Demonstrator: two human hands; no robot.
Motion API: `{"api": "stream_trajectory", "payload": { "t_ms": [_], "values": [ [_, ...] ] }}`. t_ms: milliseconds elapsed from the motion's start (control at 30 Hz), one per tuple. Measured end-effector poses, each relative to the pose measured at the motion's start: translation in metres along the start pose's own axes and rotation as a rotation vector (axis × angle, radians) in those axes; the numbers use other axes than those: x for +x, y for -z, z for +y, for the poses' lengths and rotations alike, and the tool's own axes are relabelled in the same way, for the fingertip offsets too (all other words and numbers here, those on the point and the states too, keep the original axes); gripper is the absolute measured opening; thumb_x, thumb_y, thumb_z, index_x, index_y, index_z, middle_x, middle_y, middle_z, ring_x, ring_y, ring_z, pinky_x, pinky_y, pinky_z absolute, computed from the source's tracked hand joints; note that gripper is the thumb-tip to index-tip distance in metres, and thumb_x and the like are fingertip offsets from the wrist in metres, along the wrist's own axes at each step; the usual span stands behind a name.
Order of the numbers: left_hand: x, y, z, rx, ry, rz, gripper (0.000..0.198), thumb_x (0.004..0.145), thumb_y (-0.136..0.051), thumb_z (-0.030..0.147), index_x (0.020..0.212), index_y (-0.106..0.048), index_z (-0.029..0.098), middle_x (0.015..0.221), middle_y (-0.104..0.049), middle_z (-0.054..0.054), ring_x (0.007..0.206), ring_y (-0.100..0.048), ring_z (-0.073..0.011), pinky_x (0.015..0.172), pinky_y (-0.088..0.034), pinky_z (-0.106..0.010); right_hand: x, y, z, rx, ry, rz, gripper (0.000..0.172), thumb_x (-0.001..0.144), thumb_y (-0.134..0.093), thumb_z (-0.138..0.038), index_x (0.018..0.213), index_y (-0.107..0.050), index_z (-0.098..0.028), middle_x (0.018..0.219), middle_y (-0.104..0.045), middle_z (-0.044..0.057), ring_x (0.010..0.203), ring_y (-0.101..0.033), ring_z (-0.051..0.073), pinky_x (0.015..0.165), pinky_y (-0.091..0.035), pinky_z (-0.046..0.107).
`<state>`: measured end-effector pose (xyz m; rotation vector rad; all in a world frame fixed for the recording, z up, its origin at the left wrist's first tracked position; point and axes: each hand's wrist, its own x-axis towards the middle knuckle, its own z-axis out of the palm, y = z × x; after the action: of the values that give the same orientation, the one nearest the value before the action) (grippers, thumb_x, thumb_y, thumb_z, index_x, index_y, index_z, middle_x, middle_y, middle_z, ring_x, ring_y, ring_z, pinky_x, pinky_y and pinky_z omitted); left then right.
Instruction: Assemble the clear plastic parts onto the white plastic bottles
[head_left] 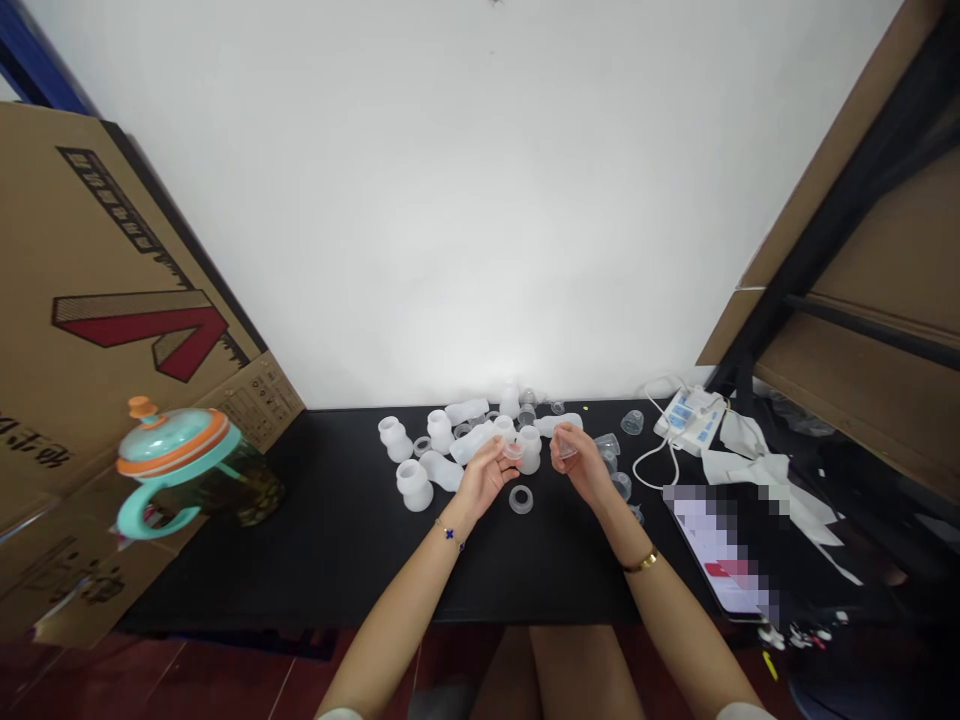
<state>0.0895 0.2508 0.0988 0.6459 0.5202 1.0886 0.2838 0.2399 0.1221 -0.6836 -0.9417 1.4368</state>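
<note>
My left hand (480,482) is closed, pinching a translucent ring (513,451) between thumb and fingers above the black table. To its right, my right hand (583,465) grips a small clear cup-shaped cap (566,449), partly covered by the fingers. The two pieces are apart. Below them another translucent ring (520,499) lies flat. Several white waisted bottles stand around my left hand, among them a front-left bottle (414,486) and one between the hands (529,452). Clear caps (620,486) are gathered beside my right wrist, with one cap (632,422) farther back.
A teal-lidded jug (180,450) with dark liquid stands at left by a cardboard box (112,300). On the right are a white power strip (690,420) with its cable, white paper scraps (780,480) and a partly pixelated flat screen (716,560). A white wall (480,220) rises behind.
</note>
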Motion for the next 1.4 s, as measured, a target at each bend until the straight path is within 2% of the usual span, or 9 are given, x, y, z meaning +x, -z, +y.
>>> {"api": "stream_trajectory", "payload": {
  "t_ms": [267,400,533,667,833,1033,1200,1300,1400],
  "values": [
    [0.0,-0.002,0.0,0.042,-0.016,0.003,0.038,0.067,-0.086,0.029,0.091,-0.059,0.015,0.07,-0.064,0.001,0.058,-0.06,-0.0091,0.058,-0.053,-0.021,-0.003,0.0,0.008,-0.068,-0.026,-0.178,0.02,0.086,-0.067,-0.036,0.081,-0.058,-0.019,0.058,-0.06,-0.002,0.042,-0.048,0.009,0.038,-0.03,0.019],
    [0.001,-0.001,0.002,0.01,-0.037,-0.004,0.036,0.068,-0.085,0.031,0.087,-0.058,0.015,0.069,-0.061,0.003,0.056,-0.058,-0.0082,0.057,-0.052,-0.021,-0.007,-0.004,0.008,-0.137,-0.075,-0.26,0.019,0.087,-0.067,-0.035,0.083,-0.059,-0.018,0.06,-0.063,-0.001,0.044,-0.051,0.008,0.04,-0.032,0.018],
    [0.001,0.0,0.003,-0.026,-0.06,-0.008,0.035,0.069,-0.084,0.031,0.087,-0.059,0.015,0.072,-0.061,0.003,0.058,-0.059,-0.0083,0.056,-0.052,-0.02,-0.012,-0.009,0.012,-0.235,-0.162,-0.402,0.022,0.088,-0.067,-0.036,0.083,-0.059,-0.017,0.062,-0.066,0.0,0.043,-0.052,0.008,0.04,-0.034,0.017],
    [0.001,0.0,0.005,-0.071,-0.063,-0.002,0.031,0.072,-0.081,0.029,0.088,-0.059,0.015,0.072,-0.061,0.002,0.06,-0.061,-0.0091,0.056,-0.052,-0.02,-0.014,-0.015,0.022,-0.195,-0.225,-0.488,0.024,0.09,-0.066,-0.039,0.087,-0.057,-0.017,0.067,-0.068,0.002,0.044,-0.055,0.009,0.038,-0.034,0.016],
    [0.0,-0.001,0.009,-0.096,-0.071,-0.002,0.027,0.072,-0.079,0.025,0.087,-0.06,0.015,0.08,-0.064,0.0,0.069,-0.066,-0.0128,0.056,-0.052,-0.021,-0.016,-0.022,0.028,-0.079,-0.22,-0.467,0.024,0.09,-0.067,-0.039,0.091,-0.06,-0.016,0.084,-0.07,0.005,0.057,-0.062,0.011,0.046,-0.043,0.019],
    [-0.001,-0.002,0.011,-0.077,-0.099,0.013,0.026,0.071,-0.079,0.025,0.089,-0.064,0.013,0.083,-0.065,-0.002,0.072,-0.067,-0.0145,0.059,-0.053,-0.023,-0.016,-0.022,0.028,0.025,-0.175,-0.414,0.018,0.087,-0.073,-0.031,0.096,-0.066,-0.017,0.09,-0.07,0.006,0.073,-0.066,0.013,0.063,-0.051,0.023],
    [0.001,0.001,0.012,-0.064,-0.118,0.064,0.03,0.067,-0.084,0.028,0.085,-0.068,0.012,0.074,-0.065,-0.002,0.063,-0.063,-0.0124,0.058,-0.053,-0.024,-0.014,-0.016,0.031,0.013,-0.17,-0.381,0.018,0.081,-0.078,-0.028,0.095,-0.073,-0.017,0.098,-0.072,0.007,0.089,-0.069,0.017,0.077,-0.055,0.028],
    [0.002,0.003,0.011,-0.067,-0.136,0.08,0.031,0.065,-0.086,0.031,0.083,-0.069,0.012,0.071,-0.064,-0.001,0.062,-0.061,-0.0117,0.06,-0.053,-0.024,-0.014,-0.014,0.031,-0.001,-0.166,-0.362,0.029,0.075,-0.083,-0.023,0.102,-0.074,-0.019,0.107,-0.073,0.008,0.096,-0.069,0.019,0.085,-0.054,0.032],
    [0.002,0.003,0.011,-0.081,-0.176,0.079,0.027,0.067,-0.085,0.03,0.08,-0.069,0.013,0.077,-0.066,-0.002,0.072,-0.063,-0.0137,0.068,-0.055,-0.027,-0.014,-0.015,0.029,-0.034,-0.147,-0.351,0.043,0.068,-0.086,-0.016,0.109,-0.074,-0.022,0.116,-0.071,0.007,0.104,-0.067,0.02,0.091,-0.052,0.034]
  ]
}}
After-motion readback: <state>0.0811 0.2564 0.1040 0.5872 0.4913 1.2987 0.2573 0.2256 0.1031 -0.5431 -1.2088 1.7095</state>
